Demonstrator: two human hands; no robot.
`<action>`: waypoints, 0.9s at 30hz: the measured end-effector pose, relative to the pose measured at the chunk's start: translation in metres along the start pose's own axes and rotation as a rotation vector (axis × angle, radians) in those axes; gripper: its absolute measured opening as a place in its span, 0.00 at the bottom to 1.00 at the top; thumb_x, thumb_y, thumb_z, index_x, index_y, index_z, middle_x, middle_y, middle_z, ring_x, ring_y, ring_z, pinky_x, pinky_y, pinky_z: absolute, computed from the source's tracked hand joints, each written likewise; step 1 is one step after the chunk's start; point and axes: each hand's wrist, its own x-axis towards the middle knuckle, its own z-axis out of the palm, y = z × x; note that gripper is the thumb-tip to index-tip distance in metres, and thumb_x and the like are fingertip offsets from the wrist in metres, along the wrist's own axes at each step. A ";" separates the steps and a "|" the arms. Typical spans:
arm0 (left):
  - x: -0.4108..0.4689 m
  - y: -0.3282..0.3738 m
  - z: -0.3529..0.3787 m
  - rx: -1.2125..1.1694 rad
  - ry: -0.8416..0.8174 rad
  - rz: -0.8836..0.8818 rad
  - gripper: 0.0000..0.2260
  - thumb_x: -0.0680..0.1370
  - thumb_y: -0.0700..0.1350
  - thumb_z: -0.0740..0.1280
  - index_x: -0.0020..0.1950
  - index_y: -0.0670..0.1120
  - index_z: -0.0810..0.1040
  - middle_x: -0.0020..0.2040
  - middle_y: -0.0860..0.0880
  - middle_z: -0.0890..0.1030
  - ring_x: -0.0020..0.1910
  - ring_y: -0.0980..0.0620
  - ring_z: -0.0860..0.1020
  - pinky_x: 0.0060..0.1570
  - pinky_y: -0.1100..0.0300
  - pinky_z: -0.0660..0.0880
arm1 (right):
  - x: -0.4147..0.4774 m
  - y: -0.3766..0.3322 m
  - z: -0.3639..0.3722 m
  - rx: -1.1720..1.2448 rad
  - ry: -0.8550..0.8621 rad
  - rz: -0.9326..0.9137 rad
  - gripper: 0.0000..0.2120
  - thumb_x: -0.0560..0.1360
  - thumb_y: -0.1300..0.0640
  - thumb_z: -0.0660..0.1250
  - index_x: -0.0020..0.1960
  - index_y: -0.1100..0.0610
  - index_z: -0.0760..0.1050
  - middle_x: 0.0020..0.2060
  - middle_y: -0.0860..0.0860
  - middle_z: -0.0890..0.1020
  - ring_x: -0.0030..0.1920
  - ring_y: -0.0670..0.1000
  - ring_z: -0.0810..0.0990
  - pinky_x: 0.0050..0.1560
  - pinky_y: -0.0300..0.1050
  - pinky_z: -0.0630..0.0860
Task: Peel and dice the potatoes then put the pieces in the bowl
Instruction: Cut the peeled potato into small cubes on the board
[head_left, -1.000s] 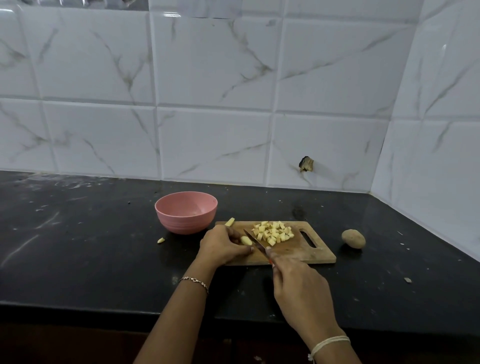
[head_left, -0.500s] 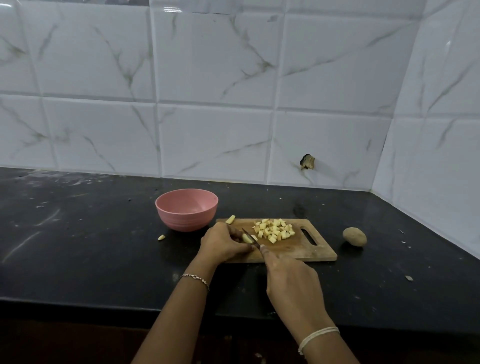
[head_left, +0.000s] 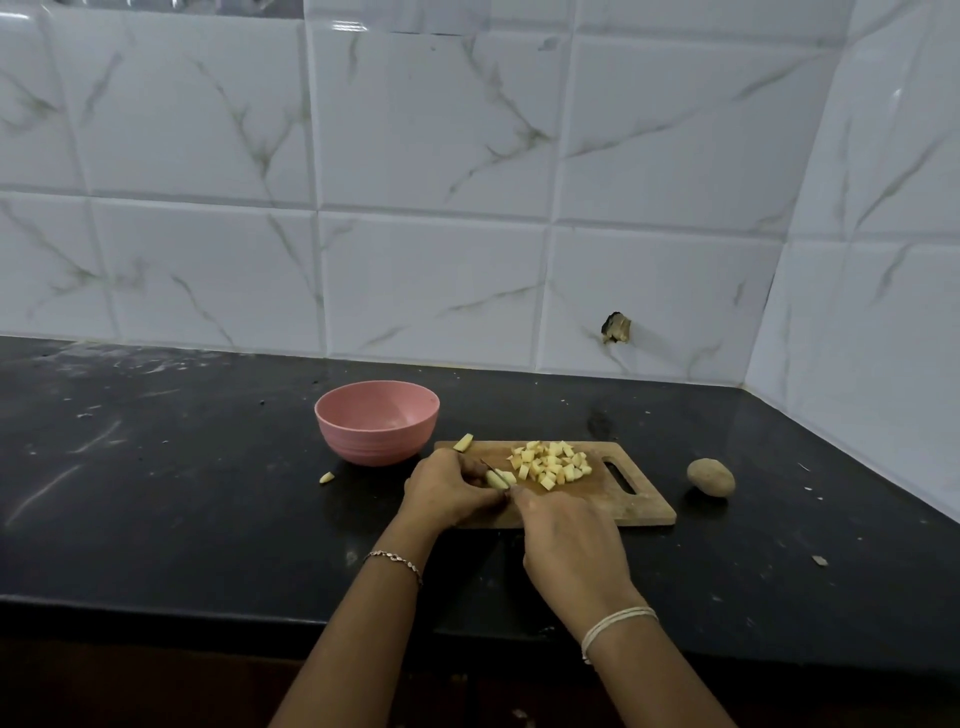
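Note:
On a wooden cutting board (head_left: 641, 506) lies a heap of pale yellow potato cubes (head_left: 550, 463). My left hand (head_left: 449, 488) pins a peeled potato strip (head_left: 500, 478) to the board's left part. My right hand (head_left: 569, 535) grips a knife (head_left: 493, 469) whose thin blade rests across that strip; the handle is hidden in my fist. A pink bowl (head_left: 376, 420), holding nothing I can see, stands just left of and behind the board. One unpeeled potato (head_left: 710, 477) sits on the counter to the board's right.
A loose potato piece (head_left: 463, 442) lies at the board's far left corner, another piece (head_left: 326, 477) on the black counter (head_left: 156, 493) below the bowl. Tiled walls close the back and right. Small scraps dot the counter at right (head_left: 820, 559).
My right hand and the knife have shifted slightly left along the strip, closer to my left fingers. The view has tilted a little. Bowl, cubes and whole potato have not moved.

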 end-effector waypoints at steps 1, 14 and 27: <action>0.000 0.000 0.000 -0.003 0.000 -0.002 0.12 0.68 0.54 0.77 0.50 0.54 0.85 0.41 0.57 0.83 0.49 0.56 0.80 0.53 0.57 0.77 | -0.001 0.001 -0.002 -0.001 -0.007 -0.001 0.23 0.81 0.60 0.59 0.75 0.52 0.62 0.55 0.51 0.78 0.55 0.51 0.77 0.51 0.45 0.73; -0.003 0.007 0.001 0.045 0.079 -0.001 0.11 0.69 0.50 0.74 0.49 0.49 0.83 0.36 0.57 0.79 0.42 0.56 0.79 0.46 0.59 0.75 | -0.010 0.014 -0.029 -0.082 -0.132 0.013 0.16 0.79 0.59 0.63 0.66 0.50 0.72 0.56 0.50 0.77 0.57 0.51 0.76 0.47 0.43 0.67; -0.007 0.008 0.000 0.050 0.081 -0.022 0.19 0.74 0.46 0.69 0.65 0.48 0.78 0.52 0.52 0.81 0.55 0.51 0.78 0.61 0.50 0.74 | -0.020 0.045 -0.018 0.125 0.124 0.097 0.15 0.82 0.48 0.56 0.66 0.38 0.71 0.53 0.42 0.76 0.45 0.43 0.75 0.43 0.35 0.65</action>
